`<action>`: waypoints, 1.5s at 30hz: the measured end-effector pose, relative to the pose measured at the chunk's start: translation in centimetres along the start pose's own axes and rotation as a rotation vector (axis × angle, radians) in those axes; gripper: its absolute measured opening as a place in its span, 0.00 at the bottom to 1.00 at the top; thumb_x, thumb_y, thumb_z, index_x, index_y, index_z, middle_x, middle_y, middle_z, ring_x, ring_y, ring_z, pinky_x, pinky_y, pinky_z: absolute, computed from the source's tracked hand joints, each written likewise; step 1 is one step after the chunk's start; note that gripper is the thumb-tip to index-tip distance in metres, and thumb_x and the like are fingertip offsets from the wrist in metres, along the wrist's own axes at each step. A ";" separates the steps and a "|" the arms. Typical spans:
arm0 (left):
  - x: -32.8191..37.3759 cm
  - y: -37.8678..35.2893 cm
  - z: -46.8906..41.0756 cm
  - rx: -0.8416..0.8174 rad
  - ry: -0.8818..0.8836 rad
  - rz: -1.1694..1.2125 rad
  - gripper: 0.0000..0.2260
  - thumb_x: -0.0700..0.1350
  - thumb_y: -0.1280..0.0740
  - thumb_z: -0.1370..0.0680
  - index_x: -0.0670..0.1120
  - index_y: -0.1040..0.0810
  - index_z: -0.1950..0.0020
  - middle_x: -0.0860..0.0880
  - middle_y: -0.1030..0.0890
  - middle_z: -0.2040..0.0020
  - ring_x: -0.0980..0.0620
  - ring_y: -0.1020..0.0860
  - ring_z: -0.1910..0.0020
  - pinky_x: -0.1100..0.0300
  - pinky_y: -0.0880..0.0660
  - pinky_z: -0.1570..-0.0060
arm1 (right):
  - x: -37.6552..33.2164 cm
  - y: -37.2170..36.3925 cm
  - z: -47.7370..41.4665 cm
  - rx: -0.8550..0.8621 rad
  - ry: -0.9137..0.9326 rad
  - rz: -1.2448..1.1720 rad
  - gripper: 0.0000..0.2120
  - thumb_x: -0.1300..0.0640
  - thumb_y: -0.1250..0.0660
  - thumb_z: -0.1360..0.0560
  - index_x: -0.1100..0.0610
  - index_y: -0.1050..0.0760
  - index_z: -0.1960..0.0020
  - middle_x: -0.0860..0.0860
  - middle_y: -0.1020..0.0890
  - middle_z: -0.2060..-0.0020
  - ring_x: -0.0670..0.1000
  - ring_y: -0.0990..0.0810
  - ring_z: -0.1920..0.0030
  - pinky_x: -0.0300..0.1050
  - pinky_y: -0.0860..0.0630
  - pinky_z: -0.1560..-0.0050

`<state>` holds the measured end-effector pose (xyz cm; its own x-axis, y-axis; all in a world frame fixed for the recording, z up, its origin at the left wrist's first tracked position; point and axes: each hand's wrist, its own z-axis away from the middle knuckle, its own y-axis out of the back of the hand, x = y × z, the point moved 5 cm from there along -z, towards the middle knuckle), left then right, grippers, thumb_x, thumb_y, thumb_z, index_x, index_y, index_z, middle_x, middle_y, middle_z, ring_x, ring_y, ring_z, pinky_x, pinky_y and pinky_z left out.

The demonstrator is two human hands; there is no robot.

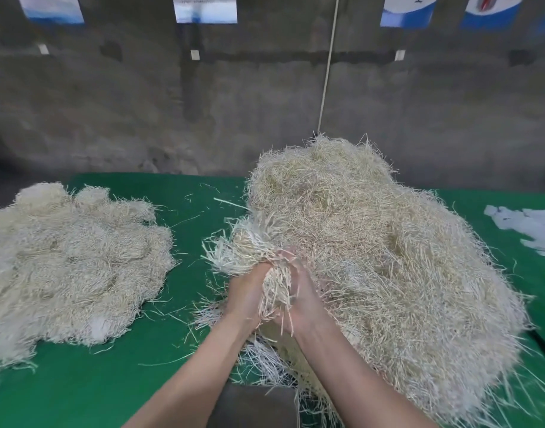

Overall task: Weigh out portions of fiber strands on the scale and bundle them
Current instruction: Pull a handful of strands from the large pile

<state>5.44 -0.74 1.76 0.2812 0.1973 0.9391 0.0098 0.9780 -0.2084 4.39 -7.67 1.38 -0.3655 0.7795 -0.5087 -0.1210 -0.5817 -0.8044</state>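
Indoors, a green cloth-covered table [160, 381] meets a grey concrete wall [135, 106]. The left hand [249, 293] and right hand [305, 299] curl their fingers around one handful of pale straw-like fiber strands [272, 285], its long axis pointing away and slightly left, against a large loose heap [382, 248].

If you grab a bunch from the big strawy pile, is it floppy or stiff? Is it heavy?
Probably light: the pile looks airy and fluffy. The bunch in the left hand and right hand likely bends a bit but stays springy, since strand ends stick straight out. It probably sheds; loose strands lie on the table.
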 end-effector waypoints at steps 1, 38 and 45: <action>-0.1 0.3 0.2 -0.007 0.007 -0.020 0.11 0.44 0.33 0.24 0.37 0.21 0.49 0.36 0.20 0.47 0.42 0.22 0.46 0.40 0.30 0.38 | 0.2 0.0 -0.1 0.046 0.003 0.074 0.09 0.53 0.31 0.28 0.59 0.26 0.61 0.55 0.23 0.69 0.53 0.23 0.68 0.46 0.24 0.67; -12.7 12.2 7.5 -0.024 -0.269 -1.059 0.30 0.51 0.30 0.29 0.56 0.39 0.30 0.60 0.32 0.47 0.57 0.33 0.43 0.52 0.48 0.31 | 8.9 11.3 8.4 0.210 0.063 1.676 0.25 0.60 0.30 0.27 0.51 0.31 0.32 0.50 0.32 0.36 0.49 0.30 0.37 0.43 0.32 0.35; -12.0 12.0 7.8 -0.254 -0.296 -0.934 0.23 0.56 0.36 0.28 0.44 0.24 0.39 0.48 0.25 0.42 0.55 0.28 0.43 0.67 0.33 0.49 | 9.3 11.8 8.2 0.182 -0.005 1.748 0.24 0.58 0.31 0.26 0.49 0.31 0.32 0.51 0.33 0.31 0.51 0.32 0.33 0.47 0.33 0.34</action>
<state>-5.28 9.12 -9.93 -0.1924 -0.5968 0.7790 0.3180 0.7131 0.6248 -8.01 -9.21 -10.27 -0.1698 -0.7323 -0.6595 0.2892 -0.6768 0.6770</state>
